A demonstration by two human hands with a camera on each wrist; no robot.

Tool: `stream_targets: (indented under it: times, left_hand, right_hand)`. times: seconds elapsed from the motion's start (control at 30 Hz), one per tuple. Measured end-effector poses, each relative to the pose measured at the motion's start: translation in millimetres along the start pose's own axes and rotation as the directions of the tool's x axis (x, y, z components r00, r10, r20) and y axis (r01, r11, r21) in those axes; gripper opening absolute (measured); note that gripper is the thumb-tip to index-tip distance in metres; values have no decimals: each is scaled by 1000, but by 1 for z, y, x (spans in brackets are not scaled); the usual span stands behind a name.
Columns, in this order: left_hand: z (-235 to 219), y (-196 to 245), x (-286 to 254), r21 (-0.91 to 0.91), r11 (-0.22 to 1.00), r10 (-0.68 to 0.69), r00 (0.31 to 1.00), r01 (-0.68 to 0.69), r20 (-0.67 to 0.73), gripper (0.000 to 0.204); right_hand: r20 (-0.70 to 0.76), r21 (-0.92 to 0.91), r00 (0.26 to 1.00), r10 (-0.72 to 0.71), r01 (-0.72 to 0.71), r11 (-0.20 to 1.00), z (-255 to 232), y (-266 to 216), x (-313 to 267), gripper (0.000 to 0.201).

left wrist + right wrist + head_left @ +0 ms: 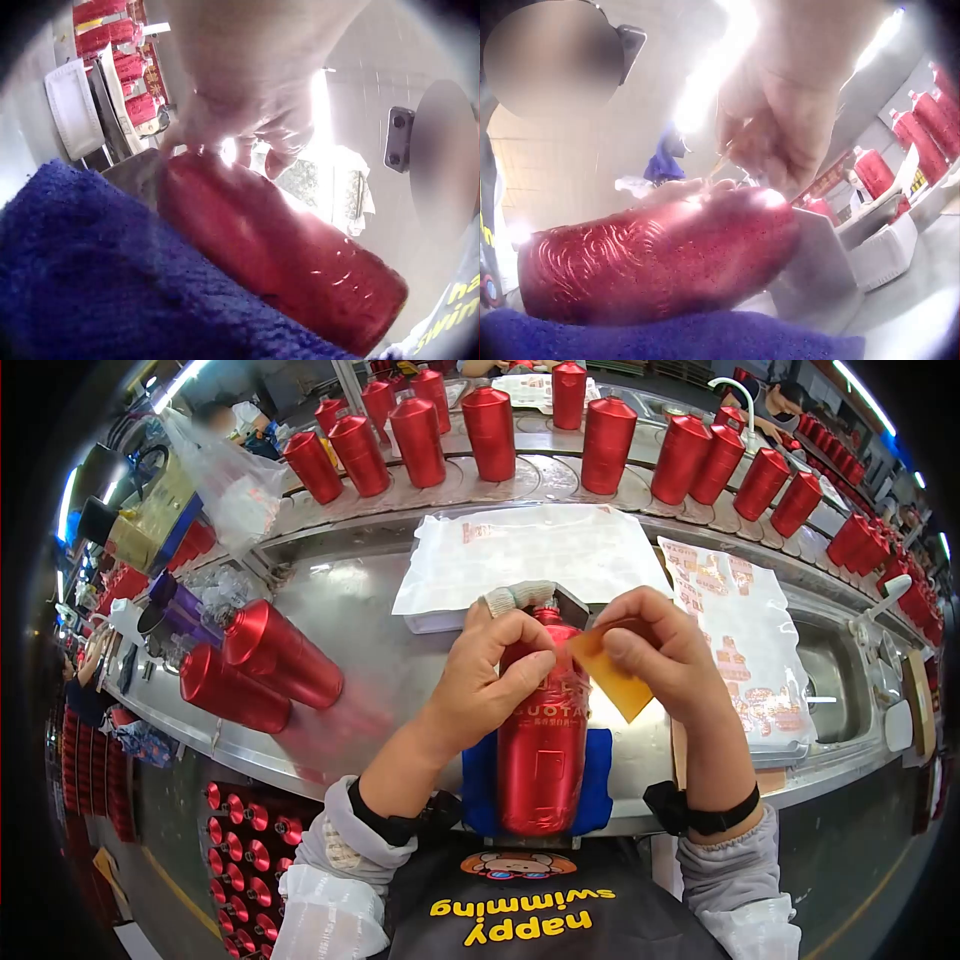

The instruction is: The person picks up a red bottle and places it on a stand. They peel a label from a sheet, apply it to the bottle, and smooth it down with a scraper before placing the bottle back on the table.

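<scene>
the red bottle [543, 790] lay on its back at the near edge of the worktop [395, 650], about midway along it, its base towards the person and its neck towards the far edge. a blue cloth [597, 785] was spread beneath it and showed on both sides. the left hand [480, 680] held the bottle by its upper end: its fingers were curled about the shoulder, the thumb against the face turned up, and one wrapped finger reached beside the neck. the right hand [668, 658] was just to the right of the shoulder, its fingers pinching a yellow sheet [618, 685] between thumb and forefinger. that sheet hung with one corner down, its left edge beside the bottle; whether it touched the red surface could not be told. most of the bottle's body, with its raised panel, lay below the fingers, nearer the worktop's near edge. two more red bottles [283, 657] lay side by side towards the left end, a white-covered tray [530, 550] stood near the far edge, and a tray with printed paper [745, 650] was to the right, beside the sink [838, 690].
</scene>
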State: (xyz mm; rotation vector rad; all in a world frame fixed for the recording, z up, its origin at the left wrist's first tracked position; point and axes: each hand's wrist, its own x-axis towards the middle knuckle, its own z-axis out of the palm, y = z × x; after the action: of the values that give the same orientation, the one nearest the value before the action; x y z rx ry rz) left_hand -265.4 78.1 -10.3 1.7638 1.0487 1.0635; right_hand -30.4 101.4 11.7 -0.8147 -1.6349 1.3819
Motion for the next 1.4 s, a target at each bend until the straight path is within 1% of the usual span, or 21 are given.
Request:
stream_targets:
  times: [0.03,0.07,0.17,0.2,0.3,0.4,0.43,0.53,0.6,0.63,0.67,0.7,0.73,0.8,0.9,1.0,1.1,1.2,1.3,1.33,1.4]
  left_hand:
    - [-1,4,-1,54,998,28,1000,-27,-14,12]
    - [-3,12,-1,160,981,114,993,-110,-21,10]
    - [0,28,0,342,881,368,928,-329,-56,8]
    - [2,32,1,381,838,448,891,-391,-71,8]
    - [3,37,1,388,815,485,873,-430,-51,10]
    - [3,39,-2,405,834,424,905,-374,-36,14]
    - [4,43,-6,342,884,373,922,-319,-103,19]
    - [12,7,-14,-36,993,98,957,-112,-273,46]
    - [23,-10,-21,-306,952,-111,948,15,-299,64]
    - [25,-12,-22,-456,886,-200,956,83,-216,69]
    - [25,-11,-22,-587,794,-276,954,156,-119,74]
    - [26,-12,-22,-696,680,-333,943,232,-11,79]
    - [27,-16,-21,-704,677,-334,942,214,-35,79]
    - [23,-20,-21,-737,624,-346,937,260,38,76]
    - [26,-20,-22,-741,606,-333,938,288,93,68]
    - [25,-25,-25,-780,533,-324,931,327,169,64]
    - [28,-24,-25,-810,463,-380,906,359,184,63]
    - [30,-30,-32,-802,472,-460,878,367,132,61]
    - [27,-33,-36,-783,481,-491,861,394,131,64]
    - [31,-30,-37,-785,473,-518,847,400,119,67]
    - [32,-38,-43,-821,422,-575,814,384,86,73]
  right_hand:
    - [-39,-74,999,-10,7,997,0,-3,-2,12]
    - [-84,-32,988,-128,126,992,4,-4,-4,16]
    - [-57,-315,963,-265,234,920,10,-18,-15,21]
    - [17,-321,965,-260,252,913,13,-24,-17,20]
    - [107,-545,927,-360,357,758,27,-30,-13,15]
    - [89,-552,917,-389,370,747,23,-27,-10,14]
    - [65,-545,922,-382,353,761,16,-28,-11,13]
    - [-14,-643,966,-258,189,742,-42,-40,-17,8]
    - [-198,-527,978,-69,-46,849,-102,-29,-14,13]
    - [-257,-571,966,20,-169,803,-133,-23,-9,15]
    - [-337,-698,941,40,-278,660,-167,-5,-2,17]
    - [-337,-786,941,-25,-267,558,-194,15,2,19]
    - [-327,-858,941,-88,-256,446,-218,38,5,21]
    - [-303,-921,953,-19,-288,263,-262,89,9,19]
    - [-461,-886,885,55,-463,30,-280,142,3,17]
    - [-397,-904,915,79,-404,138,-276,137,10,17]
    - [-434,-895,900,39,-436,94,-298,144,2,17]
    - [-215,-959,976,-26,-207,193,-319,123,-9,19]
    - [-550,-754,835,21,-507,418,-333,77,-33,19]
    - [-652,-596,757,35,-541,593,-358,80,-49,23]
    - [-685,-658,723,95,-669,347,-406,85,-87,27]
